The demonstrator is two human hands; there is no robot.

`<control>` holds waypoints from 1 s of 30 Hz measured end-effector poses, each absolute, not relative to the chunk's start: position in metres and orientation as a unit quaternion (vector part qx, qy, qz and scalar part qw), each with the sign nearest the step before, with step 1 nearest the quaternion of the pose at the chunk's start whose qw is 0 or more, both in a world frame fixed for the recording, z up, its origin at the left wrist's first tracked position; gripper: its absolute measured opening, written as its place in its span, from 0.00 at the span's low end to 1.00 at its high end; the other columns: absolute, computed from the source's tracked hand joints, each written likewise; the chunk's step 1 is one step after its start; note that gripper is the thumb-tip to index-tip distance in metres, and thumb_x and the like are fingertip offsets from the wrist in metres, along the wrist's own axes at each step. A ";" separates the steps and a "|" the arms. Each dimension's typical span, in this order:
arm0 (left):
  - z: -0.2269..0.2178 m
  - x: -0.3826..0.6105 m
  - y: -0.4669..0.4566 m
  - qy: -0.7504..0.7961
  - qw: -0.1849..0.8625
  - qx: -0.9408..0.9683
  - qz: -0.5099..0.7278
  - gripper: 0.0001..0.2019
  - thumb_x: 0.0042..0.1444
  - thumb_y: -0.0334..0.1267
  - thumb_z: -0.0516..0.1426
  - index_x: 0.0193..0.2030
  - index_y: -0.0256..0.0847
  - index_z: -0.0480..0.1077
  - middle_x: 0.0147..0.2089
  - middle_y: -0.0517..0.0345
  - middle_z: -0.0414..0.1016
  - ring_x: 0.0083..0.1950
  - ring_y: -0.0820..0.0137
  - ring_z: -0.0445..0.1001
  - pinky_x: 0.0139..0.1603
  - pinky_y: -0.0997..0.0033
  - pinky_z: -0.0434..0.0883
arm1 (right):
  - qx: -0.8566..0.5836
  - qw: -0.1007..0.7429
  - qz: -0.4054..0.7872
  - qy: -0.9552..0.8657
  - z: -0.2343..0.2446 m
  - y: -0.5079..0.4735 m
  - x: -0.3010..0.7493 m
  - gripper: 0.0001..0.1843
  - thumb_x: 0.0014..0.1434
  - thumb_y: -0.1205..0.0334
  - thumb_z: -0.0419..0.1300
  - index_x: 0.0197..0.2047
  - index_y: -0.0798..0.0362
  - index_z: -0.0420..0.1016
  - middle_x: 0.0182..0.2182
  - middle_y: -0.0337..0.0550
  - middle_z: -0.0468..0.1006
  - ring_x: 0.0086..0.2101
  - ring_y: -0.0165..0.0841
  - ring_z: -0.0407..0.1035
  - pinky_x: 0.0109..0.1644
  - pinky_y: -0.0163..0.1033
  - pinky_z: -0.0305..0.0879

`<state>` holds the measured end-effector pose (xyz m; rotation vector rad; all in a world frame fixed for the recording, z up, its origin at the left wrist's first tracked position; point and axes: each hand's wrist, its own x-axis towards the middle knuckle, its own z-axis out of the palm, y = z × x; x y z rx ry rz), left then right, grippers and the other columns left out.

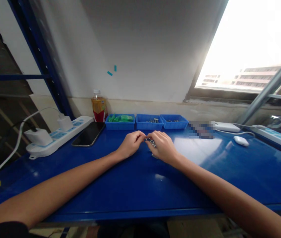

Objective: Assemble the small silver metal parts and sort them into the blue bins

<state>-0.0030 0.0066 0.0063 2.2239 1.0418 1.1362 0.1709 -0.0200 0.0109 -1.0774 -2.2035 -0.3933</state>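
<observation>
A blue table (pixel 120 191) fills the lower view, with a long white power strip (pixel 58 136) on its left side. Three blue trays (pixel 149 126) stand in a row at the back, the leftmost holding green packets (pixel 122 118). In front of them, the right hand (pixel 163 147) has its grip curled, partly closed, over small metal parts (pixel 152 142); how firmly it holds them I cannot tell. The left hand (pixel 131 144) brings thumb and fingers together beside these parts, anything pinched there being hidden

A workshop: blue bench (pixel 135 191), small-parts bins (pixel 149 126).
</observation>
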 end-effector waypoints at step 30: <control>0.008 0.000 -0.001 0.363 0.175 0.826 0.394 0.10 0.60 0.40 0.51 0.39 0.36 0.68 0.34 0.55 0.73 0.33 0.70 0.71 0.32 0.73 0.66 | -0.388 0.342 -0.096 -0.851 0.011 -0.016 0.179 0.07 0.60 0.65 0.54 0.41 0.52 0.69 0.34 0.44 0.76 0.35 0.34 0.70 0.41 0.38 0.62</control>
